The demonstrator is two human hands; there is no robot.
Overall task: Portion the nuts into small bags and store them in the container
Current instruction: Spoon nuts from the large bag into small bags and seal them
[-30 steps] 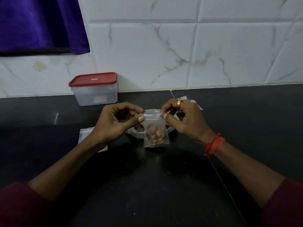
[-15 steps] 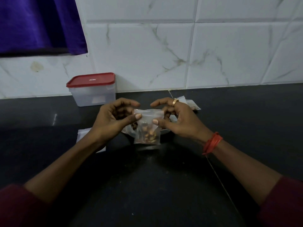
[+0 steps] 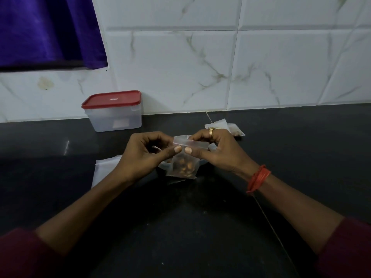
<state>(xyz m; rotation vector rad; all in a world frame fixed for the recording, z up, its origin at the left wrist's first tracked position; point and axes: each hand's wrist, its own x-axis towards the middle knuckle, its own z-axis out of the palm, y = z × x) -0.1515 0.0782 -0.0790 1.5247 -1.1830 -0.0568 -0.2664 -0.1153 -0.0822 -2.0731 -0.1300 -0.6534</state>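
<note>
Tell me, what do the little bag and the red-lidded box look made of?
The small bag: thin clear plastic film, it seems; the nuts show through. The container: frosted translucent rigid plastic, likely. Its lid: opaque red, smooth, probably plastic too.

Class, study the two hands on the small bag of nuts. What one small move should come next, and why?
Probably slide both thumbs outward along the top strip of the bag to press it shut. Left hand and right hand pinch that strip, thumbs side by side mid-strip; the nuts sit at the bottom. The container behind has its lid on, so sealing likely comes first.
</note>
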